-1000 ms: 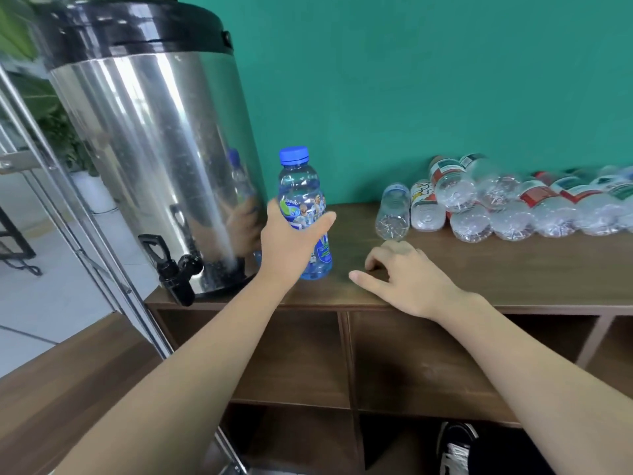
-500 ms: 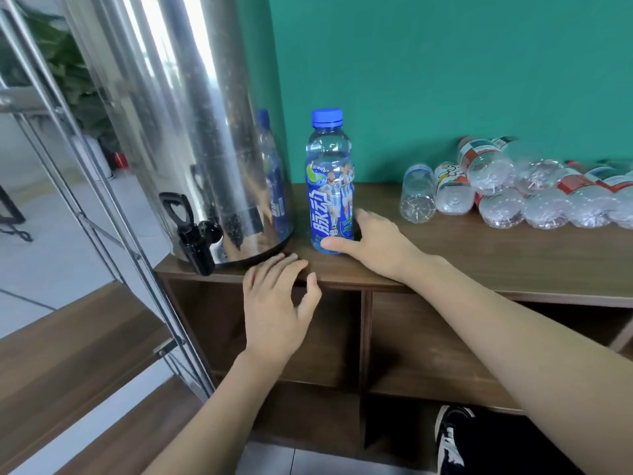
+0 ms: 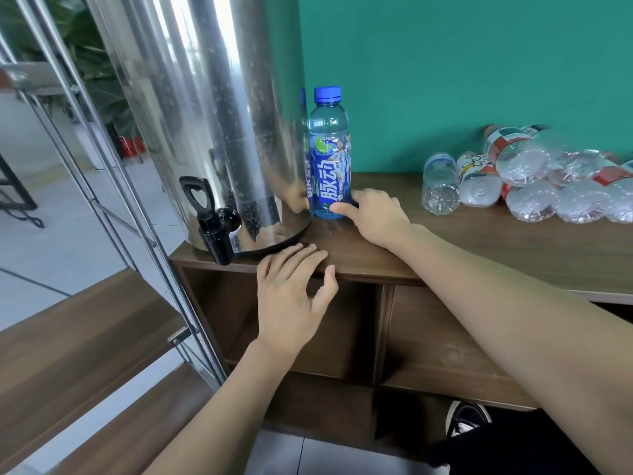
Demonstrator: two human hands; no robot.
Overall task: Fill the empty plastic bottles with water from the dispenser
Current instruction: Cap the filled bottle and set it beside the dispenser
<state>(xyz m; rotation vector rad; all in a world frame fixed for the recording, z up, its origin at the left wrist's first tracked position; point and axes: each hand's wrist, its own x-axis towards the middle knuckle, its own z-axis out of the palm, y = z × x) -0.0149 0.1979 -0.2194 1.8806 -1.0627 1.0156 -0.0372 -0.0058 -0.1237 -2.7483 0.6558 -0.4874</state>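
A blue-capped bottle (image 3: 329,156) with a blue label stands upright on the wooden shelf top (image 3: 479,241), right beside the steel water dispenser (image 3: 205,114). The dispenser's black tap (image 3: 212,224) juts out over the shelf's left front corner. My right hand (image 3: 373,214) lies on the shelf top with a fingertip touching the bottle's base. With fingers spread and nothing in it, my left hand (image 3: 294,296) rests at the shelf's front edge. Several empty clear bottles (image 3: 534,186) lie on their sides at the right, against the green wall.
A metal stair rail (image 3: 102,186) and wooden steps (image 3: 75,341) are to the left of the shelf. Open cubbies (image 3: 349,330) sit under the shelf top. A black shoe (image 3: 466,421) shows at the bottom.
My left hand let go of the blue-capped bottle and dropped to the shelf's front edge. My right hand slid left to the bottle's base. The bottle now stands against the dispenser.
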